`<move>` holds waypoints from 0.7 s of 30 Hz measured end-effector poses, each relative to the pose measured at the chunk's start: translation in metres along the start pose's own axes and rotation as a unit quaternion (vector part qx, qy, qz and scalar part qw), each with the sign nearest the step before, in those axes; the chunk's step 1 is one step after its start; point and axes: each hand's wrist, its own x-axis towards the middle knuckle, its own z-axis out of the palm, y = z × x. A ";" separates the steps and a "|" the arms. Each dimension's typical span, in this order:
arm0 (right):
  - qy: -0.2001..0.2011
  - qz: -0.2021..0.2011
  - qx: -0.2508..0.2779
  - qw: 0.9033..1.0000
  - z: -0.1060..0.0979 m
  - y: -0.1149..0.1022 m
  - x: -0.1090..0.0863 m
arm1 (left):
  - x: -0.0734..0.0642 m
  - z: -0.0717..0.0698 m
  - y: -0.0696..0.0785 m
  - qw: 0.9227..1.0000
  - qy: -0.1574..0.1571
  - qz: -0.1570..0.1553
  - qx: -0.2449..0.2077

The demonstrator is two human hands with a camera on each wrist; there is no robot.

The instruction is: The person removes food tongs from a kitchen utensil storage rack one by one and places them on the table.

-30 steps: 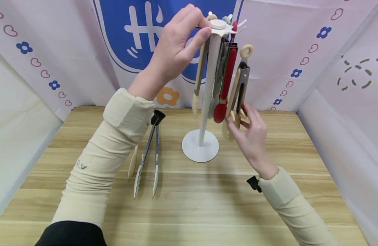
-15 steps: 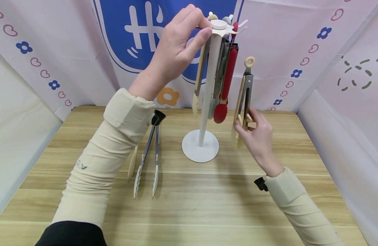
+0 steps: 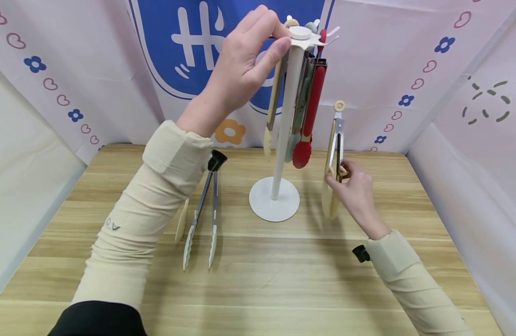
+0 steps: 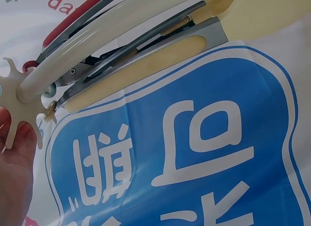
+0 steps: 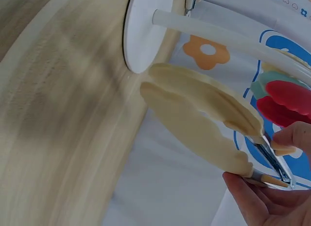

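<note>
My left hand (image 3: pixel 251 58) pinches the top of a white hanging rack (image 3: pixel 286 116) at one of its hooks; the left wrist view shows fingers behind that hook. My right hand (image 3: pixel 356 186) grips a pair of cream-tipped tongs (image 3: pixel 340 128) low on the arms, thumb on one side and fingers on the other. These tongs stand upright right of the rack, ring up, apart from it. In the right wrist view their two cream heads (image 5: pixel 194 129) are spread slightly. Red tongs (image 3: pixel 312 102), pale green tongs (image 3: pixel 292 147) and cream tongs (image 4: pixel 141 73) hang on the rack.
Metal tongs with white tips (image 3: pixel 212 242) lie spread on the wooden table (image 3: pixel 258 289), their upper end hidden behind the left wrist's black camera (image 3: pixel 217 160). Beside them a cream piece (image 3: pixel 182 221) is partly covered by the sleeve. A printed cloth (image 3: pixel 371 60) hangs behind.
My right hand has moved down and slightly right with the cream-tipped tongs, away from the rack and the red tongs. The left hand keeps its place on the rack's top.
</note>
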 end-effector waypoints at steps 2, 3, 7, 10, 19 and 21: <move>-0.016 0.013 -0.007 1.000 0.000 0.003 -0.001 | 0.000 0.000 0.000 1.000 0.002 0.001 0.000; -0.022 0.017 -0.009 1.000 0.000 0.005 -0.001 | 0.000 0.000 0.000 1.000 0.003 0.000 0.000; -0.045 0.029 -0.016 0.998 -0.001 0.009 -0.002 | 0.001 0.001 0.000 1.000 0.006 0.002 0.000; -0.063 0.044 -0.024 0.997 -0.001 0.012 -0.001 | 0.001 0.001 -0.001 1.000 0.006 0.003 0.001; -0.103 0.065 -0.076 0.990 0.002 0.022 -0.003 | 0.001 0.001 -0.001 1.000 0.004 -0.002 -0.001; -0.118 0.073 -0.080 0.987 0.003 0.024 -0.003 | 0.000 0.001 -0.001 1.000 0.003 -0.002 0.000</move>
